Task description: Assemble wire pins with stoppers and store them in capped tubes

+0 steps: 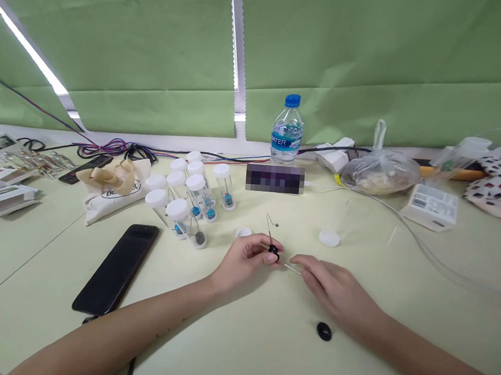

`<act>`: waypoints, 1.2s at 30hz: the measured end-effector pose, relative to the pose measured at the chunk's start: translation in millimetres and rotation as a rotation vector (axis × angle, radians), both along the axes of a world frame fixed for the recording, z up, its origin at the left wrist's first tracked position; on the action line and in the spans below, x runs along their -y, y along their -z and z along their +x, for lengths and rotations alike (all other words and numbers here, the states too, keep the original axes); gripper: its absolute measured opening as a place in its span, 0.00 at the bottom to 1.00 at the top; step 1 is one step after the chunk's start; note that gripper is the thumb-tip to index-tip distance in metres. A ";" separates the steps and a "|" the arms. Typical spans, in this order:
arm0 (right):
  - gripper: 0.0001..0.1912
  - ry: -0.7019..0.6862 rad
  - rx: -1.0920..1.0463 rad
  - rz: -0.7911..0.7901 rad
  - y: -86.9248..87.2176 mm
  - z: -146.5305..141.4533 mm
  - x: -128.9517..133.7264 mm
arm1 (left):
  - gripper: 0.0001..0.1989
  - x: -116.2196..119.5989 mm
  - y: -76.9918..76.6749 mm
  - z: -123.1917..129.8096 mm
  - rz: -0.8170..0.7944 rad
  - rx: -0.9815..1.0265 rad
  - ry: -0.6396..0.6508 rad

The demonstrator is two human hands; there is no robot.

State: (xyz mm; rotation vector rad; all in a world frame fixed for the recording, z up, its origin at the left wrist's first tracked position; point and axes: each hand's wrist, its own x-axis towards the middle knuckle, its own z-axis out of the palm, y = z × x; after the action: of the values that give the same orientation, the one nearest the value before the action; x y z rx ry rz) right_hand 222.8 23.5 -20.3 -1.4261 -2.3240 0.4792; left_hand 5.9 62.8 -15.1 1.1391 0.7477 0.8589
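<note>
Between the thumb and fingers of my left hand [243, 260] is a small black beaded piece [274, 252], with a thin bent wire [269, 228] rising from it and a tiny dark bead at the wire's end. My right hand [328, 283] pinches a thin white stick [292, 269], its tip pointing at the black piece but apart from it. Below my right hand, a round black disc [324, 331] lies on the table. A white cap [329, 238] rests beyond the right hand, and another white cap [244, 232] sits just behind the left.
Several clear tubes with white lids [178, 209] stand left of centre, holding blue or grey beaded pieces. A phone [116, 269] lies by my left forearm, near a cloth pouch [118, 191]. At the back are a water bottle [287, 134], a plastic bag [381, 169] and cables.
</note>
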 end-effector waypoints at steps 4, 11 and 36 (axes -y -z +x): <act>0.16 -0.049 0.084 0.101 3.5 -2.2 0.4 | 0.12 -0.2 0.1 -1.2 -0.015 0.017 0.000; 0.13 0.026 0.063 0.141 -2.8 0.8 2.1 | 0.11 -0.2 -2.6 -1.8 0.097 -0.034 0.029; 0.07 -0.376 0.171 -0.040 -28.6 12.4 33.7 | 0.14 -2.7 -4.0 -1.1 -0.033 0.071 -0.040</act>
State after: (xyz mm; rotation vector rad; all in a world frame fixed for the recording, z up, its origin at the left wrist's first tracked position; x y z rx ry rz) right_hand 235.2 -10.2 8.3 -1.0824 -2.7506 0.5255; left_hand 4.7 65.6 -11.1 1.0619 0.7254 0.9133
